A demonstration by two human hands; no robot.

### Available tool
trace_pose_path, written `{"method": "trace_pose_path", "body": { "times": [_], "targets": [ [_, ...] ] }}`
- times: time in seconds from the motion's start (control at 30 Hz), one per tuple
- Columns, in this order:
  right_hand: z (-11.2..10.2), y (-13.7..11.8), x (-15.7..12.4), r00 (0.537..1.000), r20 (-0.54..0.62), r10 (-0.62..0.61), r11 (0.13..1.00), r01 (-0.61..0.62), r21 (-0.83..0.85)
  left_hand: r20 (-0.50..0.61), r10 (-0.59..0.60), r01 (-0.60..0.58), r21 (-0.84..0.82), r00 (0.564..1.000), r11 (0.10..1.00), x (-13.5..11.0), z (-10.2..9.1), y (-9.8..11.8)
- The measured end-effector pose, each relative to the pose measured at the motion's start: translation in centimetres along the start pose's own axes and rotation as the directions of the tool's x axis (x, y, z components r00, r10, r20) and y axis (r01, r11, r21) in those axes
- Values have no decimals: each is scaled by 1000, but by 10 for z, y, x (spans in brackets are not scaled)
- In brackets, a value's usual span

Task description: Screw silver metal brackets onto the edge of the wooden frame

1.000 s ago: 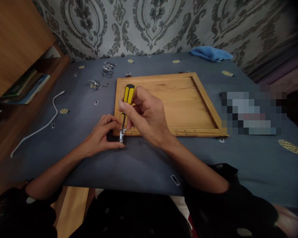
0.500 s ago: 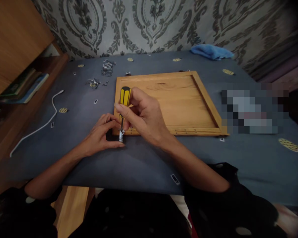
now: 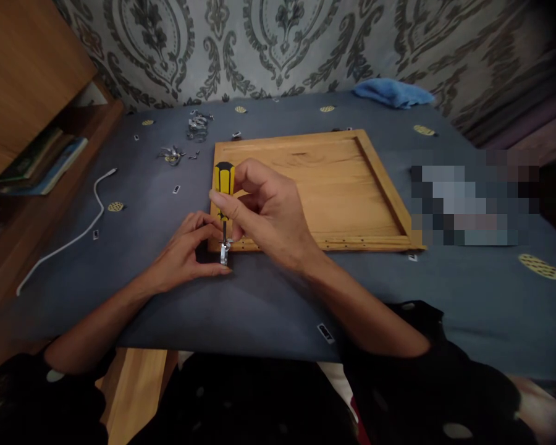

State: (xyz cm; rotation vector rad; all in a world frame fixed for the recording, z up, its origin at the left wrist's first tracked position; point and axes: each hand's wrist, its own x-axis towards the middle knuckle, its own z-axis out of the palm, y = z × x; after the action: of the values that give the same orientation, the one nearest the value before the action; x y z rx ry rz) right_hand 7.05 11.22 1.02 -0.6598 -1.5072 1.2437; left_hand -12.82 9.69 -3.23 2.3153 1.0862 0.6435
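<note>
My right hand [image 3: 273, 210] is closed round the handle of a yellow-and-black screwdriver [image 3: 224, 179], which stands nearly upright. The shaft points down at a small silvery metal fitting [image 3: 223, 253] at the near left corner of a framed wooden panel [image 3: 301, 185]. Whether the tip sits in a screw is too small to make out. My left hand [image 3: 185, 250] pinches the fitting, with the thumb on its near side and the fingers behind. My right fingers partly cover the panel's near edge, where small dark holes show.
Loose metal pieces lie in two piles, one nearer [image 3: 171, 154] and one farther [image 3: 198, 125]. A white cable [image 3: 74, 244] runs along the left side near a shelf with books [image 3: 50, 164]. At the back right rests a blue cloth [image 3: 391, 93]. A blurred patch [image 3: 467, 204] covers something right of the panel.
The screwdriver handle has shifted slightly left and stands more upright, with my right hand following. My left hand keeps its hold on the fitting. The whole view has moved slightly.
</note>
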Motion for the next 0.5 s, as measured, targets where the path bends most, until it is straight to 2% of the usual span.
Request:
{"method": "trace_pose_path", "body": {
  "times": [0.13,0.23,0.37,0.5],
  "targets": [
    [-1,0,2,1000,14,-3,999,2,53,-5,-8,8,0,1000,1000,0,1,0],
    [-6,-2,3,997,73,24,999,-26,28,0,6,-6,3,1000,1000,-1,0,-1],
    [-12,-2,5,989,149,5,1000,-5,-2,-11,28,-28,16,1000,999,-1,1,-2],
    [-11,1,5,994,100,32,999,-35,32,-14,23,-22,18,1000,1000,-1,1,-2]
  ]
}}
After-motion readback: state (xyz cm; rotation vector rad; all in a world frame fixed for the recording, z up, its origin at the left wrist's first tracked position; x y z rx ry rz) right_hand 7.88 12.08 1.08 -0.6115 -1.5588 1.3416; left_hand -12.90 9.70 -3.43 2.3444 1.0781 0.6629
